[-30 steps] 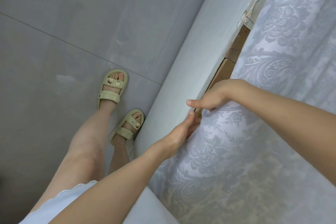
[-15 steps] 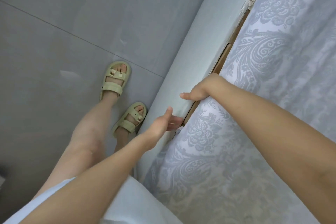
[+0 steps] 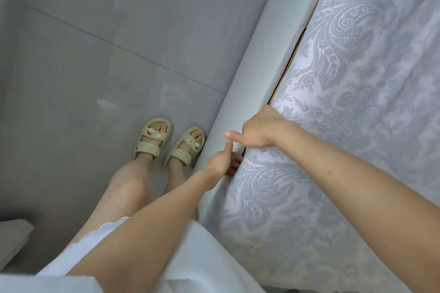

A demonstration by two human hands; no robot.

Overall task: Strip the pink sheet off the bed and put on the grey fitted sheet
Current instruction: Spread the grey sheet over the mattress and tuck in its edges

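Observation:
A grey-and-white paisley fabric (image 3: 345,102) covers the mattress on the right; no pink sheet is in view. My right hand (image 3: 260,129) grips the mattress edge, thumb pointing left and fingers curled down out of sight. Just below it, my left hand (image 3: 221,160) has its thumb up and its fingers pushed into the gap between the mattress side and the pale bed frame rail (image 3: 250,66); the fingertips are partly hidden. The two thumbs almost touch.
Brown wood of the bed base (image 3: 289,60) shows in the gap higher up. My feet in pale green sandals (image 3: 170,143) stand on the grey tiled floor (image 3: 95,66) against the rail. A white folded object (image 3: 14,233) lies at lower left.
My left hand has moved forward and slid its fingers into the gap at the mattress side. My right hand keeps its hold on the edge. My feet have come closer together.

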